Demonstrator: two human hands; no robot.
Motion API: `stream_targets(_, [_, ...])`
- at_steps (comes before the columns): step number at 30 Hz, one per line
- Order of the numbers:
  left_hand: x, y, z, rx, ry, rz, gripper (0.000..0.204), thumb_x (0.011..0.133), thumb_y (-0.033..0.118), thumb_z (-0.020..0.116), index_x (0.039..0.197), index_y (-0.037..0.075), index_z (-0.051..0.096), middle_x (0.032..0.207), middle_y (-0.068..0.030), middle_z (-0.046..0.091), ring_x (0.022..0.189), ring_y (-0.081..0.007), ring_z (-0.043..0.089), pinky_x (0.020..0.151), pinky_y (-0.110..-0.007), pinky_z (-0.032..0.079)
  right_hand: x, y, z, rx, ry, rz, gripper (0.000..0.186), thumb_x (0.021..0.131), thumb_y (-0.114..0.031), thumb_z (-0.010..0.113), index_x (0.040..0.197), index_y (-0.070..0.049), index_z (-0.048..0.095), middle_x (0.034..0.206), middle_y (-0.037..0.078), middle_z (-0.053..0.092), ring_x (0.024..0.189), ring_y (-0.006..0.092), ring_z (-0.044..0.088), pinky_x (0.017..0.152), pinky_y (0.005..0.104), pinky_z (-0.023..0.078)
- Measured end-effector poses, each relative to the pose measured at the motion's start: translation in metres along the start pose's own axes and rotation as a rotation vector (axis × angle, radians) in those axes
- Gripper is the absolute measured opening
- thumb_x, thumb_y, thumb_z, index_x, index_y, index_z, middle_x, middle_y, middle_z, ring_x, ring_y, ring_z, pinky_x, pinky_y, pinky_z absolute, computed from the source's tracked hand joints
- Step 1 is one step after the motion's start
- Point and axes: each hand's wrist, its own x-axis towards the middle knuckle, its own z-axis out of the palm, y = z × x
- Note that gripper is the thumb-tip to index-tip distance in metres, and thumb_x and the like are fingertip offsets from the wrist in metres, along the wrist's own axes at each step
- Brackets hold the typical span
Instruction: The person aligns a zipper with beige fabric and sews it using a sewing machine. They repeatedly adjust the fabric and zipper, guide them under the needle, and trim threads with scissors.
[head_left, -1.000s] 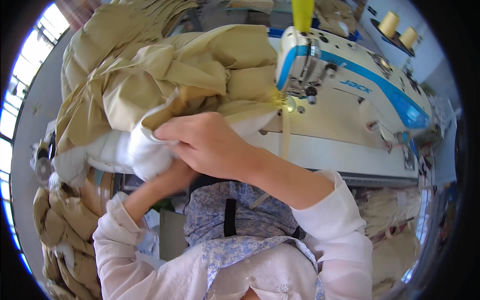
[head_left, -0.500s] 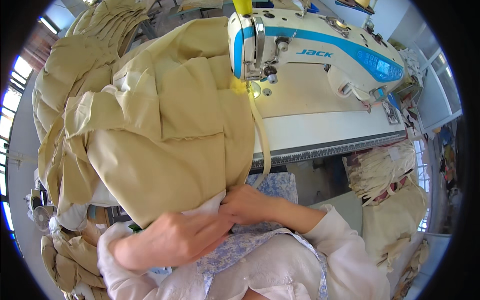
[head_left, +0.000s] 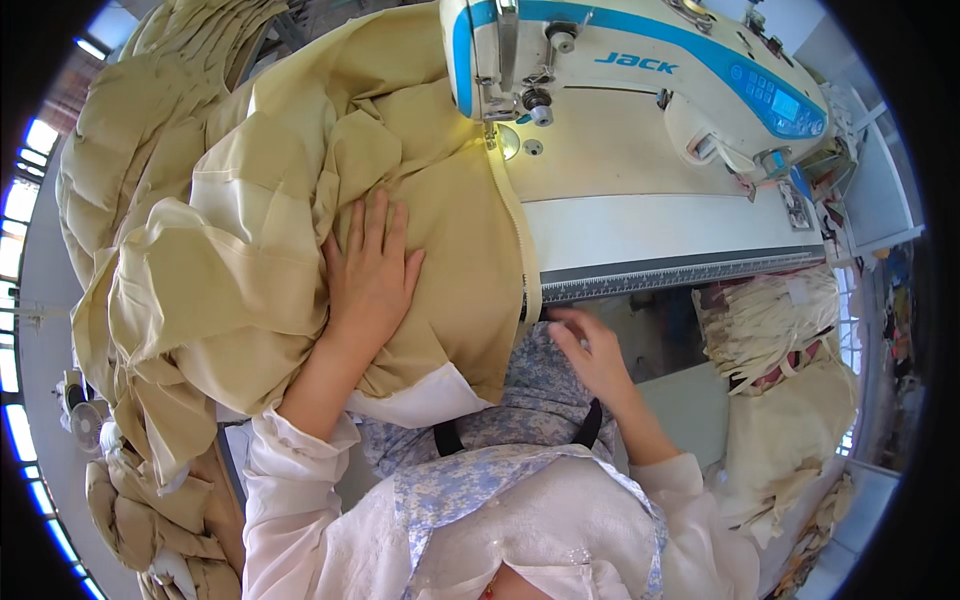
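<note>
My left hand point(head_left: 375, 270) lies flat on the khaki cloth point(head_left: 460, 240), fingers spread. The cloth covers the left of the sewing table, and its edge runs up under the needle area point(head_left: 492, 138) of a white and blue sewing machine point(head_left: 610, 60). Along its right edge hangs a narrow cream strip point(head_left: 528, 235) with a toothed line, like a zip. My right hand point(head_left: 592, 352) is beside the strip's lower end, at the table's front edge, thumb and forefinger apart. Whether a fingertip touches the strip cannot be told. A white fabric piece point(head_left: 425, 397) shows at the cloth's lower edge.
A ruler strip point(head_left: 680, 268) runs along the table's front edge. Bundled cream pieces point(head_left: 770, 320) and pale cloth point(head_left: 780, 430) are at the right. More khaki garments point(head_left: 140, 130) are heaped at the left, with a small fan point(head_left: 88, 425) below them.
My hands have parted from the cloth's lower edge. The left has moved up and flattened on the cloth; the right has moved rightward to the strip's end. The cloth is spread differently.
</note>
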Motion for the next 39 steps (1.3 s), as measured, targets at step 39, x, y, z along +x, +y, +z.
stream_targets(39, [0.070, 0.045, -0.014, -0.459, 0.052, 0.615, 0.035, 0.068, 0.002, 0.078, 0.102, 0.004, 0.068, 0.108, -0.0081, 0.073, 0.111, -0.0270, 0.070, 0.110, -0.052, 0.047, 0.090, -0.042, -0.018, -0.284, -0.055, -1.057, 0.030, 0.071, -0.012, 0.081, 0.101, -0.015, 0.078, 0.098, -0.001, 0.072, 0.088, 0.0198, 0.067, 0.082, 0.0344, 0.056])
